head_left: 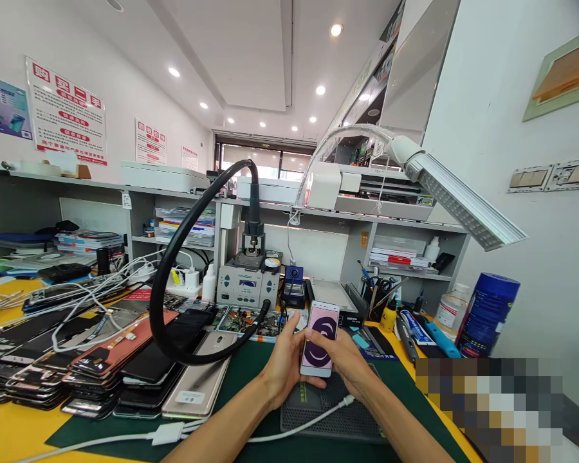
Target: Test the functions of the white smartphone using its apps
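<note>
Phone — flat rounded rectangle — in both hands above textured pad.

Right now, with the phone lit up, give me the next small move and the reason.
Perhaps lift the thumb of the right hand off the white phone: it crosses the lit screen, covering part of what shows, while the left hand supports the phone.

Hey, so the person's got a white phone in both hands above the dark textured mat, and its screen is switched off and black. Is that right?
Not quite: the screen is lit, not black. The head view shows it pinkish, with a dark ring pattern. The rest stands: the white phone is in both hands above the dark textured mat.
</note>
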